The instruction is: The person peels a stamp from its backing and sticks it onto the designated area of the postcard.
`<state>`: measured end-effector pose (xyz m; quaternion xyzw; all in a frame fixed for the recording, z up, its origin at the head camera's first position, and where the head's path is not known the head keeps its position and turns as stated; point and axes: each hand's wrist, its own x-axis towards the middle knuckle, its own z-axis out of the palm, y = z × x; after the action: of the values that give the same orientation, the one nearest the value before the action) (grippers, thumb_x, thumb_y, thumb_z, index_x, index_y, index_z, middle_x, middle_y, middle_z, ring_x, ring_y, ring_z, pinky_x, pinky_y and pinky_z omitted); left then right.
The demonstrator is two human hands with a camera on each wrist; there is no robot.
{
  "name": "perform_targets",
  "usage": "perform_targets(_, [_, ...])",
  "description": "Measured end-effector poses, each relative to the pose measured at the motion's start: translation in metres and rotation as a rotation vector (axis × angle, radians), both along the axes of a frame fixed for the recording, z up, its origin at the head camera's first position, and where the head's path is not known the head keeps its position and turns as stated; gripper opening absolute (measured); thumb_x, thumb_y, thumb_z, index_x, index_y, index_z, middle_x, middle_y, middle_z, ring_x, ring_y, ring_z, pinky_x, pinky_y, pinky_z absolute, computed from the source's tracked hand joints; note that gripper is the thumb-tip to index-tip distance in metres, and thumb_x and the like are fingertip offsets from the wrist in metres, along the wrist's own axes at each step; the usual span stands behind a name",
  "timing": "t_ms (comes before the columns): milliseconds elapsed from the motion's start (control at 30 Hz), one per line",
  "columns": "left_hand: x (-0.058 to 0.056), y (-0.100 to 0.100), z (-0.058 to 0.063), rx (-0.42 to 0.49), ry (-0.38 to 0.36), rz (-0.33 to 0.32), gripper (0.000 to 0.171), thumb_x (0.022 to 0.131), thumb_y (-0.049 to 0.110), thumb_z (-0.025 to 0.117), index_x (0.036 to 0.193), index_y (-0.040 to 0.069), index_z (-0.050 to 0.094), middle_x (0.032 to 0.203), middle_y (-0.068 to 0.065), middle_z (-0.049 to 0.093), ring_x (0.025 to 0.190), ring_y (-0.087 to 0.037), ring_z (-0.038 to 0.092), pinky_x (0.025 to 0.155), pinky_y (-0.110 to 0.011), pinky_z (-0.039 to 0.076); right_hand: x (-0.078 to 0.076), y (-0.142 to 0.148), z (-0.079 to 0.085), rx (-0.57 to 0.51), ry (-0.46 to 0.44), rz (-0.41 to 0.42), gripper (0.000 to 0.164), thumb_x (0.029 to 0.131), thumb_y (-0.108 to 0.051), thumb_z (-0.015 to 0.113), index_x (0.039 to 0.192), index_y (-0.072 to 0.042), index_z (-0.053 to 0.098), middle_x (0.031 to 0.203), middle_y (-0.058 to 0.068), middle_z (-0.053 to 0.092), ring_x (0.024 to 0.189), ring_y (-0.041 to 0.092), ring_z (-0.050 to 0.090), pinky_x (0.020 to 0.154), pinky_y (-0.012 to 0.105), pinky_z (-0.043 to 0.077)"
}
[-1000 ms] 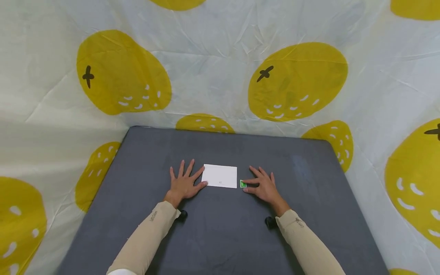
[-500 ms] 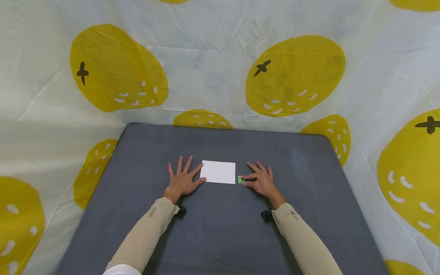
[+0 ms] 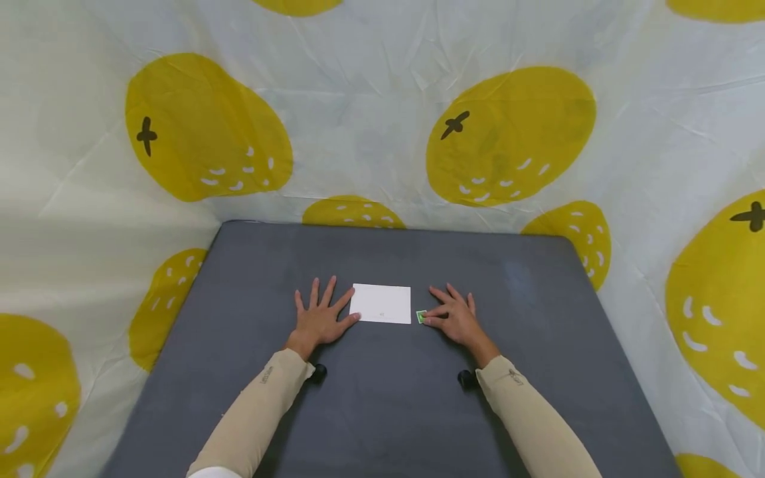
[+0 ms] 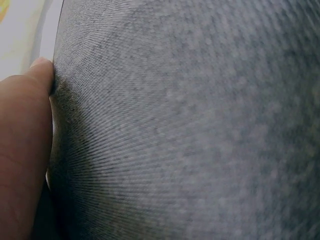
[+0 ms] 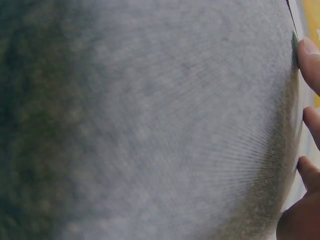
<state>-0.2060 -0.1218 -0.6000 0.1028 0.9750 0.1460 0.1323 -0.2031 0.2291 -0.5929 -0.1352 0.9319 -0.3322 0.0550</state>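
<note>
A white rectangular card [image 3: 381, 304] lies flat on the dark grey tabletop, with a small faint mark near its lower edge. My left hand [image 3: 319, 324] rests with fingers spread, its thumb and index fingertips on the card's left edge. Just right of the card is a small green square with a white border [image 3: 420, 317], like a stamp. Thumb and index finger of my right hand [image 3: 459, 323] pinch its right side, covering part of it; the other fingers are spread. In the right wrist view, the green square's edge [image 5: 294, 40] shows beside a fingertip.
The grey table [image 3: 382, 411] has a far edge close to a white curtain [image 3: 358, 146] printed with yellow fruit shapes. Small black wrist cameras sit under both beige sleeves [image 3: 528, 405].
The right thumb and index finger have closed together on the green square, which now sits slightly tilted. The left hand and the white card stay in place; the head view shifts slightly.
</note>
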Motion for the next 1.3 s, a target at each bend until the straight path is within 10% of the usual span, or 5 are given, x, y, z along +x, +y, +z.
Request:
perform_targets(700, [0.007, 0.011, 0.001, -0.017, -0.031, 0.014, 0.074, 0.1, 0.074, 0.042, 0.165, 0.046, 0.02, 0.179, -0.002, -0.002, 0.163, -0.041, -0.015, 0.12, -0.078, -0.015, 0.009, 0.013, -0.007, -0.252, 0.054, 0.004, 0.007, 0.089, -0.011, 0.08, 0.094, -0.009, 0.085, 0.149, 0.021, 0.061, 0.151, 0.049, 0.039, 0.126, 0.073, 0.009])
perform_targets(900, [0.002, 0.008, 0.002, -0.019, -0.045, 0.014, 0.075, 0.1, 0.075, 0.04, 0.165, 0.046, 0.017, 0.178, -0.001, -0.006, 0.162, -0.04, -0.019, 0.119, -0.077, -0.018, 0.003, 0.016, 0.0, -0.448, 0.04, -0.05, 0.013, 0.09, -0.009, 0.08, 0.1, -0.002, 0.083, 0.15, 0.018, 0.061, 0.149, 0.041, 0.046, 0.119, 0.023, 0.041])
perform_targets(1000, [0.002, 0.007, 0.002, -0.01, -0.056, 0.02, 0.076, 0.1, 0.074, 0.041, 0.166, 0.045, 0.017, 0.178, -0.001, -0.006, 0.162, -0.04, -0.02, 0.119, -0.076, -0.02, 0.003, 0.016, 0.004, -0.486, 0.043, -0.05, 0.014, 0.091, -0.008, 0.079, 0.101, 0.0, 0.083, 0.15, 0.019, 0.06, 0.148, 0.042, 0.047, 0.105, 0.001, 0.036])
perform_targets(1300, [0.005, 0.005, 0.007, -0.005, -0.038, 0.026, 0.074, 0.101, 0.073, 0.043, 0.165, 0.045, 0.02, 0.179, -0.003, -0.002, 0.163, -0.042, -0.015, 0.12, -0.077, -0.016, 0.001, 0.01, 0.02, -0.549, -0.024, -0.057, 0.017, 0.093, -0.01, 0.078, 0.105, 0.002, 0.082, 0.152, 0.018, 0.058, 0.15, 0.039, 0.045, 0.099, 0.004, 0.044])
